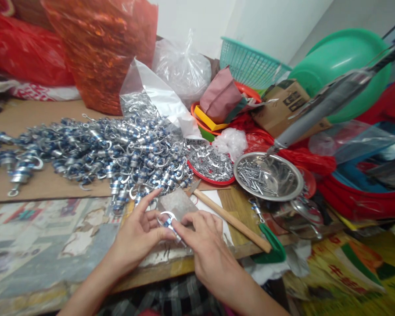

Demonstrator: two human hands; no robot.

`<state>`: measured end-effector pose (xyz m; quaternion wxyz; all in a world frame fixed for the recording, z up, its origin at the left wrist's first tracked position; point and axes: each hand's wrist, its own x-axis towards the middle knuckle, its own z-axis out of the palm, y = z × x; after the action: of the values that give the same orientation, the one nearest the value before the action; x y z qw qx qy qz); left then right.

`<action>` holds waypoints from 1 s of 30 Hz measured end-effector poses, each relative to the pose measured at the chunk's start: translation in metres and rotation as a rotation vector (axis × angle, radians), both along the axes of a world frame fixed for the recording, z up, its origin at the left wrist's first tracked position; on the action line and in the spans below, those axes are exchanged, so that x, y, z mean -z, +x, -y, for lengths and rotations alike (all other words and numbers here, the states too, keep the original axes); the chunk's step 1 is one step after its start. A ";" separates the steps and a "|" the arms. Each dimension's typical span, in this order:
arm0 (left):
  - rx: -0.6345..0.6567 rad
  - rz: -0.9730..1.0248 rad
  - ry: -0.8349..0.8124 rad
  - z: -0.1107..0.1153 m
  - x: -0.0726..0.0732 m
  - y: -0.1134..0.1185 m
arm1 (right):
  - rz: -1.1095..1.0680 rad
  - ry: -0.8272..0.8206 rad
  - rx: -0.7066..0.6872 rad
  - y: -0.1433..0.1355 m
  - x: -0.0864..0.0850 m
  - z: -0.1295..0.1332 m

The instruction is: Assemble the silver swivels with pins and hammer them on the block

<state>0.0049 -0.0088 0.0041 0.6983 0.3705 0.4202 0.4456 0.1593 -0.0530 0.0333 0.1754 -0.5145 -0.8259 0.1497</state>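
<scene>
Both my hands meet near the table's front edge on one small blue-and-silver metal hook part (pixel 168 221). My left hand (pixel 138 234) pinches it from the left with thumb and fingers. My right hand (pixel 208 248) grips its other end from the right. Just beyond my fingers lies a small grey metal block (pixel 177 202). Behind that spreads a big heap of the same hook parts (pixel 118 149), spilling from a clear plastic bag (pixel 158 94).
A wooden-handled hammer (pixel 232 220) lies right of my hands. Further right are a red plate of small metal clips (pixel 210 163), a steel bowl of pins (pixel 268 175) and a hanging grey power tool (pixel 322 105). Bags, baskets and green basins crowd the back.
</scene>
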 end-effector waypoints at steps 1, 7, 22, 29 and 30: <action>0.001 0.005 -0.002 0.000 0.000 0.000 | -0.023 0.008 0.001 0.001 0.001 0.000; -0.021 -0.017 -0.031 -0.001 -0.003 0.000 | -0.267 0.154 0.145 0.036 0.022 -0.013; -0.016 0.003 -0.040 0.000 -0.006 -0.001 | -0.098 0.224 0.170 0.071 -0.011 0.006; -0.022 -0.031 -0.012 0.000 -0.003 -0.001 | 0.061 0.268 0.041 0.063 -0.006 0.027; -0.023 -0.035 -0.006 0.001 -0.002 -0.001 | 0.046 0.283 0.058 0.062 -0.002 0.029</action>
<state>0.0043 -0.0093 0.0063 0.6869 0.3713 0.4380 0.4456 0.2216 -0.0820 0.0358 0.2314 -0.5114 -0.8274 0.0149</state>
